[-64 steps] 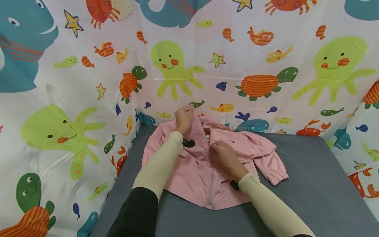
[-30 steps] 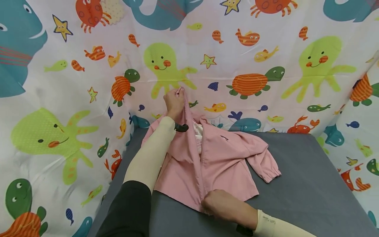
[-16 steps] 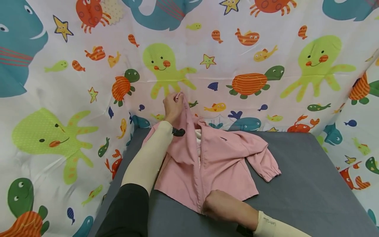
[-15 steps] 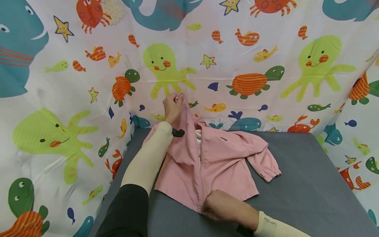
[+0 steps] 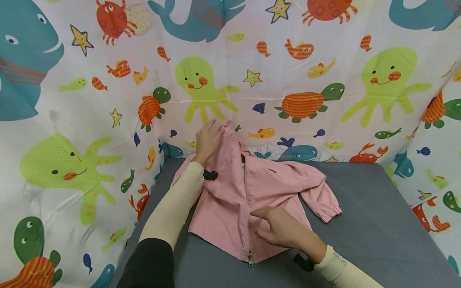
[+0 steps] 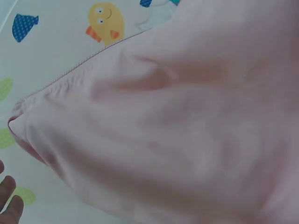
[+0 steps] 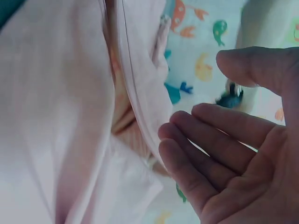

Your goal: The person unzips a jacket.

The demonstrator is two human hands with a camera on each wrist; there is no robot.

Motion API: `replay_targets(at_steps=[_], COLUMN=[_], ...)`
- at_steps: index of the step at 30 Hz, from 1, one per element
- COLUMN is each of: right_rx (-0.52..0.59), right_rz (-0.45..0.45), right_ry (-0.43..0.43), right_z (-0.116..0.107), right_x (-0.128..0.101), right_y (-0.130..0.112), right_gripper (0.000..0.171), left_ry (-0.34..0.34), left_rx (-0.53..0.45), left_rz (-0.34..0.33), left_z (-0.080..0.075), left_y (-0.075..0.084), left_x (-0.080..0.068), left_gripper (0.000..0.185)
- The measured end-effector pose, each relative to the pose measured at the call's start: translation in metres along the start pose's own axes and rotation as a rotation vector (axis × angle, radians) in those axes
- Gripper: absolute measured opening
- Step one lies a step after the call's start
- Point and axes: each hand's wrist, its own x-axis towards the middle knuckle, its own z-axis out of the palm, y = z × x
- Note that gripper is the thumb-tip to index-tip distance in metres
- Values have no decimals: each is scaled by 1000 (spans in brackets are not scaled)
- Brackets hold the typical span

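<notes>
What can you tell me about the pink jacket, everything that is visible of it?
The pink jacket is a small garment of soft, matte cloth. It lies front up on the grey table, zipped closed, with the zipper pull at the hem. Its hood leans on the sea-animal curtain. One elastic-cuffed sleeve spreads sideways. The left hand touches the hood with straight fingers; the right hand rests flat on the front.

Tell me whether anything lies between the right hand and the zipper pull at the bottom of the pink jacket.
Nothing visible does. The right hand hovers open over the pink jacket, and the zipper pull lies just below and to the left of it at the hem, with only smooth jacket cloth between them. The left hand is up at the hood, well away.
</notes>
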Motion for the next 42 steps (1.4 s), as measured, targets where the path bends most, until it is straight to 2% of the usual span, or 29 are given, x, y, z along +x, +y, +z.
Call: replay_targets(at_steps=[4,8,18,24,31,42], right_rx=[-27,-54,-41,-45,-39,-23], right_rz=[44,56,135,142,149,180], right_ry=[65,118,164,174,166,123], right_z=[-9,-15,-17,-17,-16,-5], right_x=[1,3,3,4,6,3], right_y=[6,11,16,18,17,19], right_gripper=[48,48,51,53,59,62], left_ry=[30,51,28,21,-28,-97], left_rx=[-20,-37,-36,-12,-36,-35], left_rz=[39,73,102,128,142,199], left_z=[-4,-7,-18,-23,-28,-22], left_y=[-1,-3,-5,-5,-4,-9], left_x=[-13,-28,-78,-105,-137,-210], left_gripper=[64,67,75,74,73,66])
